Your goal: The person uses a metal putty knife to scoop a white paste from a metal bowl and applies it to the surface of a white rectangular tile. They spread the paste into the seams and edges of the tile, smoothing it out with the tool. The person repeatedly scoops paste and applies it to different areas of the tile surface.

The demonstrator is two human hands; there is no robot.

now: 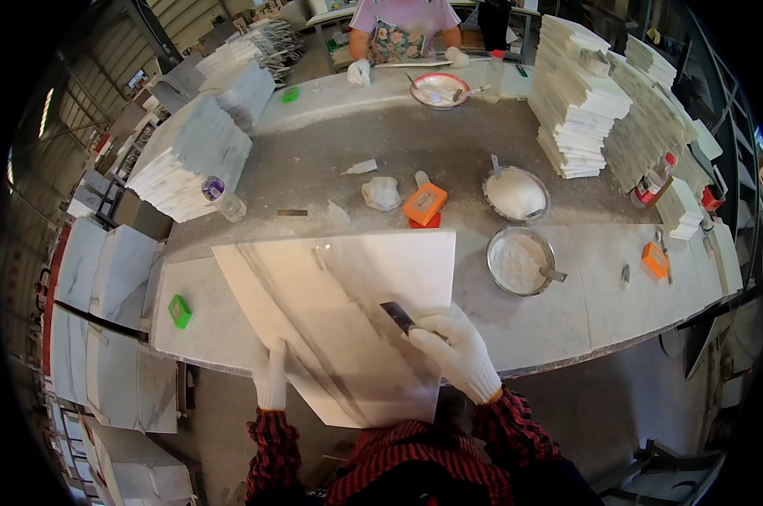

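A white marble slab [339, 329] with grey veins lies tilted before me, its near end by my body and its far part over the table. My left hand [271, 375], in a white knit glove, grips the slab's left edge. Its thumb shows there; the other fingers are hidden behind the slab. Held in my gloved right hand [459, 350] is a scraper [396, 315] with a dark flat blade, over the slab's right part. Whether the blade touches the stone I cannot tell.
Two metal bowls of white powder [516, 196] [519, 260] stand right of the slab. Orange blocks [424, 202], a crumpled white cloth [381, 193] and a green block [179, 311] lie about. Stone stacks [575, 101] [192, 156] flank the table. Opposite, a gloved person works beside a red-rimmed bowl [440, 90].
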